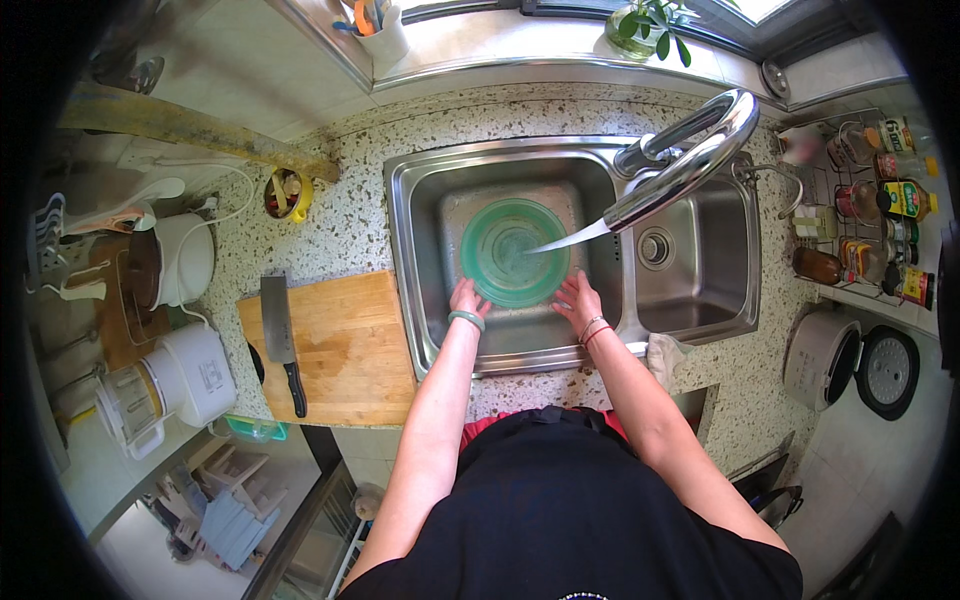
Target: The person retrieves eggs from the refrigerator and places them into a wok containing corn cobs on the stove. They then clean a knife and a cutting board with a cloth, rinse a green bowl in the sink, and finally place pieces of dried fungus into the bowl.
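Both left hand point(467, 299) and right hand point(578, 301), loosely spread, flank a green basin point(473, 247), perhaps touching it.

Cleaver point(277, 325) on cutting board point(345, 350); potted plant point(640, 30) on windowsill point(500, 58).

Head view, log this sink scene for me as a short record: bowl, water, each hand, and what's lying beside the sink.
Bowl: green, round, in the larger basin of the metal sink
Water: running from the faucet into the bowl
Left hand: at the bowl's near left edge
Right hand: fingers spread, at its near right edge; firm contact unclear
Left of sink: wooden cutting board, knife lying on it
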{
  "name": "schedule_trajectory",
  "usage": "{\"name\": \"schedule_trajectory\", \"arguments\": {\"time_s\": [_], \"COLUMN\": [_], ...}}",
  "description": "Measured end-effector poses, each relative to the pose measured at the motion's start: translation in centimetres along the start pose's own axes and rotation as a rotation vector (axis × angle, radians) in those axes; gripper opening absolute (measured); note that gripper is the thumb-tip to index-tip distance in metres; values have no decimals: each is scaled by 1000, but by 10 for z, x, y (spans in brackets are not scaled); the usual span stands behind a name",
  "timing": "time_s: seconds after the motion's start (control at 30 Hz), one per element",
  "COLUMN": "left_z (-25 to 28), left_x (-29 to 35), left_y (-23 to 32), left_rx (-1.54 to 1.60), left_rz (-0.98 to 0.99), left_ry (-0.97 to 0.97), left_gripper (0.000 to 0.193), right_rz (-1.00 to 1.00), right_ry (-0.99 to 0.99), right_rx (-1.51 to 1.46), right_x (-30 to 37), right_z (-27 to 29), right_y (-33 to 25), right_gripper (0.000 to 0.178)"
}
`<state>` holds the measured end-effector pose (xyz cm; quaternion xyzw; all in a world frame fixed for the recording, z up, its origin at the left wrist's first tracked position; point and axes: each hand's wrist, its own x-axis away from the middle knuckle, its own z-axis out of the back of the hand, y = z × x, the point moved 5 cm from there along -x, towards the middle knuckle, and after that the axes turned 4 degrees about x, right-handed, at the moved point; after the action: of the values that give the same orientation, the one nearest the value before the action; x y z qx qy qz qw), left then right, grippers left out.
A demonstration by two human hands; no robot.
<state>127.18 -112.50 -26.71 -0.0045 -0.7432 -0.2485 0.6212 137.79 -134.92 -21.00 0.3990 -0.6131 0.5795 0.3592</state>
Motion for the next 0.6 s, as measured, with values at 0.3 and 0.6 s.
{"name": "schedule_trajectory", "arguments": {"time_s": [0.3,0.6], "left_z": [-8,-11], "left_x": [12,22], "left_y": [4,8], "left_rx": [49,66], "left_rz": [23,19], "left_ry": [19,20], "left_gripper": [50,51], "right_rz": [8,13], "right_ry": [-3,-10], "right_rx": [-19,-12], "right_x": [0,3], "right_z": [0,-2], "right_y": [0,-2], "right_gripper": [68,70]}}
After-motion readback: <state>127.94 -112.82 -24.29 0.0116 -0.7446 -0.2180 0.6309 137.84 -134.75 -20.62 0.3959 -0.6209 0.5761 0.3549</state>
